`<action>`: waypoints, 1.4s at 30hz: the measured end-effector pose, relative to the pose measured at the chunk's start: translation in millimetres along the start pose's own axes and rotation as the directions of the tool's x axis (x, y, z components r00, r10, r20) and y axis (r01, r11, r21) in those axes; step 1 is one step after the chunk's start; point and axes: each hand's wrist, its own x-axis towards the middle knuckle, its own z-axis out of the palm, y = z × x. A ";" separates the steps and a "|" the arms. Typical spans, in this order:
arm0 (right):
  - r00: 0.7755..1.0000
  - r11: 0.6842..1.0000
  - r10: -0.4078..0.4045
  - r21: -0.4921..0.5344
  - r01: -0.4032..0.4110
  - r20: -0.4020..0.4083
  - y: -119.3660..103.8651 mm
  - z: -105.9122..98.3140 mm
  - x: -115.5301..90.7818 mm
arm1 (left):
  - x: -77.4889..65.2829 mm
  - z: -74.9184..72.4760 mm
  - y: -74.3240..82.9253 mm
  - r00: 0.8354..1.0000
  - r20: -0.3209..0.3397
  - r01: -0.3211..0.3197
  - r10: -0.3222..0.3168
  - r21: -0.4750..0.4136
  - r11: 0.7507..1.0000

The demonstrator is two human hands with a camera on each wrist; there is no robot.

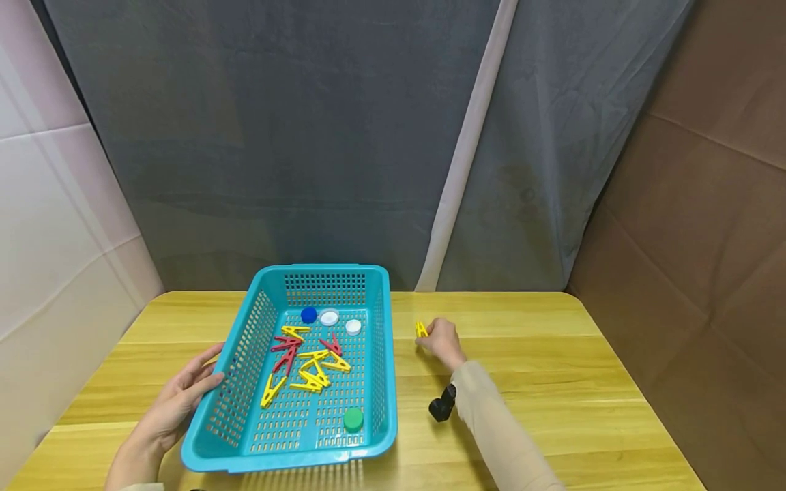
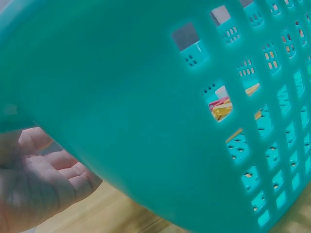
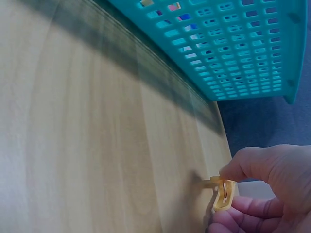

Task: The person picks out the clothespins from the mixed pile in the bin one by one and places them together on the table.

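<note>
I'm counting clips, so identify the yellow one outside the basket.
The yellow clip pinched by the right hand; the other yellow clips lie inside the turquoise basket.

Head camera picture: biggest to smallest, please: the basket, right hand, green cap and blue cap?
Basket
Right hand
Green cap and blue cap: unsure; green looks bigger but sits nearer.

glossy plastic basket [image 1: 393,382], smooth wooden table [image 1: 528,389]

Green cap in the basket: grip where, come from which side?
Likely best from straight above, pinching opposite sides of its rim: the green cap is round, with nothing lying against it. It sits near the basket's near right corner, where the basket rises around it, so a low sideways approach would probably be crowded.
</note>
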 end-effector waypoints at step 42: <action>0.999 0.998 -0.052 0.033 0.052 -0.017 -14.8 -12.6 1.7 | -1.2 1.6 -0.2 1.000 -0.002 -0.010 0.010 0.019 1.000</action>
